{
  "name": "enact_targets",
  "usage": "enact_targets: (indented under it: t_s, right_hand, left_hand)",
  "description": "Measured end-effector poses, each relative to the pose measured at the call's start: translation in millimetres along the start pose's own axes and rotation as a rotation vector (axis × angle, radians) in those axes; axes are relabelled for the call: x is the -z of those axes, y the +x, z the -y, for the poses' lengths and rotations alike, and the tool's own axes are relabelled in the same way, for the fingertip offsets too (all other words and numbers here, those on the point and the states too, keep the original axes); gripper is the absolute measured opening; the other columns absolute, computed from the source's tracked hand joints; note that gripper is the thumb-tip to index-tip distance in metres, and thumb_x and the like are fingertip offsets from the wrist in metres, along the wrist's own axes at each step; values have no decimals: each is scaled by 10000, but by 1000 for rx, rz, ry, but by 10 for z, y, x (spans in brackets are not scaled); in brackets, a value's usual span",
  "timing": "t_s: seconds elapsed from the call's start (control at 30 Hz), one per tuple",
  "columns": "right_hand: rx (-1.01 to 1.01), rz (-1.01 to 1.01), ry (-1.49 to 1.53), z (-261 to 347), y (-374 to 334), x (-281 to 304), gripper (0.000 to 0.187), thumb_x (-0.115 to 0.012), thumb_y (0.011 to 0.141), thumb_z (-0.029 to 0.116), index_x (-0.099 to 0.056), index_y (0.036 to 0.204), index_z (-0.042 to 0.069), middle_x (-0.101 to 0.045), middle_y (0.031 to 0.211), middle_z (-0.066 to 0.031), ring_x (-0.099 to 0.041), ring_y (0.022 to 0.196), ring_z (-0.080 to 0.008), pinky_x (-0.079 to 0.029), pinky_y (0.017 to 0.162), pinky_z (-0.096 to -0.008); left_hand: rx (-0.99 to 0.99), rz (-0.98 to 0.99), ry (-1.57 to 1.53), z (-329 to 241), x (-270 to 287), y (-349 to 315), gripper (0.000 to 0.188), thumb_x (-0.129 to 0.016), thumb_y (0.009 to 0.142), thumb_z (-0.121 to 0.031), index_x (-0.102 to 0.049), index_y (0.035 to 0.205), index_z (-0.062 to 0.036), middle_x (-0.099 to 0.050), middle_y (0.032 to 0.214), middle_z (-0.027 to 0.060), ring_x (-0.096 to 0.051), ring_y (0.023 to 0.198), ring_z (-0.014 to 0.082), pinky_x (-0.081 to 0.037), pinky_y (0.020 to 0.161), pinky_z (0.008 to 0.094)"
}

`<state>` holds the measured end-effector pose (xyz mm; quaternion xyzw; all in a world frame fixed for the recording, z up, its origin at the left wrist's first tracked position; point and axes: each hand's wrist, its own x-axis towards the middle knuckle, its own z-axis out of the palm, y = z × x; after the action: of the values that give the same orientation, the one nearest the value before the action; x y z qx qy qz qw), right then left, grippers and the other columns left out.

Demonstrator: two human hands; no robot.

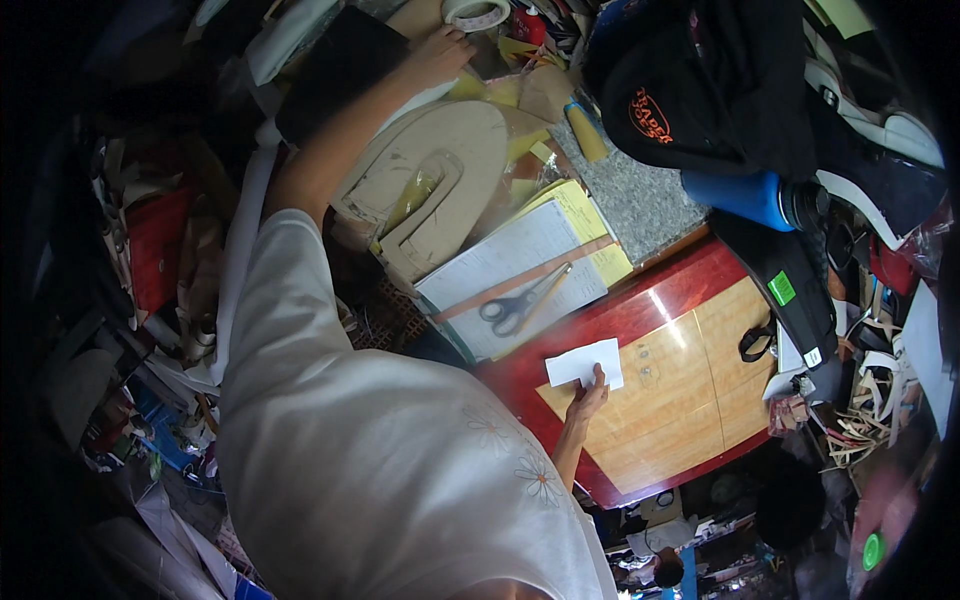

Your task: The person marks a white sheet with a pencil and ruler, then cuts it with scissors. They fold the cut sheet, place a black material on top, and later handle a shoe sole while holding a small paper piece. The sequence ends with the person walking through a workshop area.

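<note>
My right hand [588, 398] holds a small white sheet of paper [570, 366] by its near edge, thumb on top, over the light wood panel of a red-edged table [690, 375]. Far to the upper left, my left arm stretches out across the work surface. Its hand [440, 55] has bent fingers close beside a roll of tape [476, 13]; whatever may be under the fingertips is hidden. Between the hands lie beige oval card shapes [470, 140] and a pad of written sheets [480, 275]. Scissors [508, 312] and a pencil-like stick [548, 296] rest on the pad.
A blue bottle [735, 197] lies by a black bag [700, 90] at the far right, past a grey speckled slab [640, 195]. A black strap [790, 285] hangs at the table's right side. Scraps [880, 400] pile up there. Rolled sheets [245, 250] stand left.
</note>
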<state>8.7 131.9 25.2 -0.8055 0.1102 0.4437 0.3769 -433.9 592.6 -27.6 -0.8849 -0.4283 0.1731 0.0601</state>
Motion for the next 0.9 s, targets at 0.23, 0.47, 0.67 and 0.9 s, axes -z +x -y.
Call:
enact_targets:
  t_s: [0.23, 0.47, 0.67, 0.9]
  right_hand:
    - [-17, 14, -7, 24, 20, 8, 386, -682, 781, 249, -578, 1095, 52, -592, 1019, -50, -548, 930, -200, -429, 779, -362]
    - [25, 61, 12, -16, -44, 41, 343, -697, 788, 262, -580, 1073, 110, -605, 972, 3, -590, 853, -120, -470, 643, -260]
    - [48, 135, 144, -161, 3, 130, 329, -650, 841, 141, -561, 1143, 46, -605, 1082, -42, -585, 970, -166, -486, 794, -316]
    - [69, 271, 256, -158, -301, 359, 373, -685, 830, 198, -590, 1131, -1, -637, 1069, -65, -595, 982, -164, -472, 850, -330]
  left_hand:
    - [90, 124, -139, -18, 67, -30, 383, -579, 779, -169, -625, 1159, -161, -600, 1143, 102, -537, 1109, 234, -340, 963, 436]
    - [163, 207, -427, -4, 176, 188, 287, -582, 798, -246, -673, 1000, -64, -654, 810, 185, -643, 848, 332, -464, 834, 425]
    - [326, 241, -635, 25, 282, 77, 360, -464, 869, -319, -642, 885, -6, -639, 818, 207, -613, 781, 352, -439, 732, 464]
    - [156, -193, -289, -604, 1177, -124, 352, -489, 935, -318, -592, 1129, -43, -633, 992, 213, -618, 889, 380, -484, 689, 467]
